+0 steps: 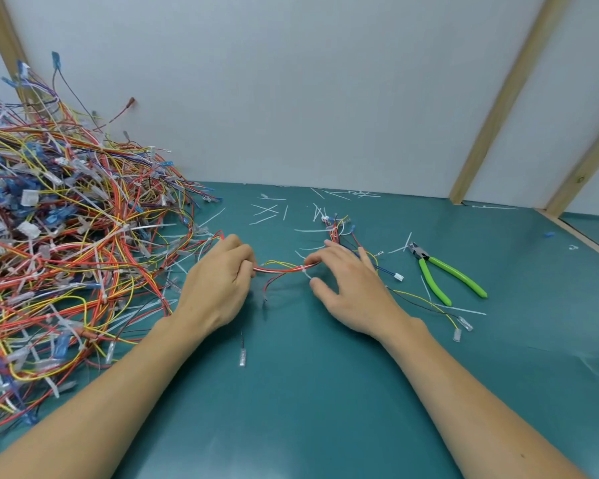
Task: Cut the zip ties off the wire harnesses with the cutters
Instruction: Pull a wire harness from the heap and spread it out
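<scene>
A wire harness (280, 267) of red, yellow and white wires stretches across the teal mat between my two hands. My left hand (218, 285) is closed around its left end. My right hand (346, 288) pinches its right end between thumb and forefinger, just beside a white zip tie (305, 272) that binds the bundle. The green-handled cutters (443, 276) lie on the mat to the right of my right hand, jaws pointing away from me, with no hand on them.
A large tangled pile of harnesses (66, 236) fills the left side. Cut white zip-tie pieces (267, 210) are scattered along the back of the teal mat (308, 392). Loose wires with terminals (460, 328) lie right of my wrist. A white wall and wooden posts (498, 108) stand behind.
</scene>
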Tool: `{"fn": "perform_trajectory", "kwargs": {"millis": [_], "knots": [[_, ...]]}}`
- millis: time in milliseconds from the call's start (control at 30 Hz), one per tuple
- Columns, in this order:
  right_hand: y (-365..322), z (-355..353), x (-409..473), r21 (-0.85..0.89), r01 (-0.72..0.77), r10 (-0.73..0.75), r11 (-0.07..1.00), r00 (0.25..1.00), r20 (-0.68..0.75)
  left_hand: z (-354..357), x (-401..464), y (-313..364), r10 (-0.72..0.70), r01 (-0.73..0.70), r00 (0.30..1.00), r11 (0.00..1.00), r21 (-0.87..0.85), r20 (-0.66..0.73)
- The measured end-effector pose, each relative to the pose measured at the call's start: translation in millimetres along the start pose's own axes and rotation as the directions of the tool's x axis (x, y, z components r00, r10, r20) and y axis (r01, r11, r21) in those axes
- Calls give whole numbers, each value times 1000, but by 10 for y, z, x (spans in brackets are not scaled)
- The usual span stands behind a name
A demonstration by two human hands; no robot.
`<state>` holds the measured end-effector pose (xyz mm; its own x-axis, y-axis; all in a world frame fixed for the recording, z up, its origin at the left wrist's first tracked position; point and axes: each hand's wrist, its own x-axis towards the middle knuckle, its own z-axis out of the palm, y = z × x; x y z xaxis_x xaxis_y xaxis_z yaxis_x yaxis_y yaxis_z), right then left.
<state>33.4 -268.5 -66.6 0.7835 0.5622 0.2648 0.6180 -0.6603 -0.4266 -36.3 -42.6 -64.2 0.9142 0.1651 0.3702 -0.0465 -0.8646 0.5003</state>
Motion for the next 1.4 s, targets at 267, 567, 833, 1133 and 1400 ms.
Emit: {"fn": "perform_trajectory", "kwargs": {"millis": [267, 567, 833, 1133, 1400], "knots": [[-31, 6, -12, -56, 108, -115, 993, 985, -126, 31, 12, -24, -87, 67, 991, 982, 177, 106], [-155, 47, -33, -89, 245, -260, 965, 926, -274, -36, -93, 257, 199, -195, 977, 980, -49, 75], [-81, -58, -14, 9, 142, -136, 990, 966, -221, -7, -41, 173, 306, -303, 946, 952, -42, 110], [8, -69, -1, -17, -37, 33, 999, 977, -209, 15, -23, 73, 151, -152, 988, 985, 84, 12], [32, -15, -19, -30, -56, 50, 998, 983, -179, 41, -87, 137, 169, -172, 985, 982, 74, 40]]}}
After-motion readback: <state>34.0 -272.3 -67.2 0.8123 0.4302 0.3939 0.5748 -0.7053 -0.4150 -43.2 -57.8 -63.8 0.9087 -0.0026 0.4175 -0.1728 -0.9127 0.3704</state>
